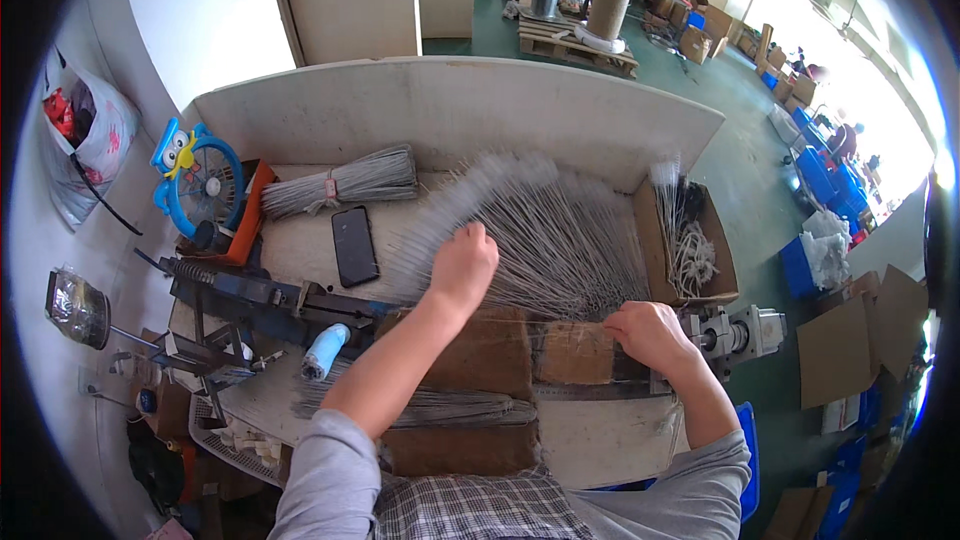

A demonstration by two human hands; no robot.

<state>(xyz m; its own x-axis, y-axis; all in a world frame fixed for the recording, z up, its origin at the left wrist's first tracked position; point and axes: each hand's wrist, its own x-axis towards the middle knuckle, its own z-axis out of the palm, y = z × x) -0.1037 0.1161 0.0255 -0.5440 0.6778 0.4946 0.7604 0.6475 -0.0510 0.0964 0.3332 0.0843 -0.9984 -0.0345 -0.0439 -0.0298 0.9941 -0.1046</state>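
A wide, fanned heap of thin grey wires point(570, 240) covers the middle of the bench. Over its left part is my left hand point(465, 262), fingers closed; whatever is in them is too small to make out. My right hand point(650, 335) is at the heap's near right edge, beside the metal chuck-like fitting point(740, 333). Thumb and fingers pinch together there, and a thin wire seems to run left from the fingertips. Below the hands sit a brown board point(480, 350) and a smaller tan pad point(575, 352). More wires point(460, 408) lie nearer me, partly behind my left forearm.
A tied wire bundle point(340, 185) and a black phone point(355, 246) lie at the left. Beyond them stands a blue fan point(208, 185) by an orange box. A dark metal rig point(240, 290) runs along the left. A cardboard box point(715, 240) holds white strands at the right.
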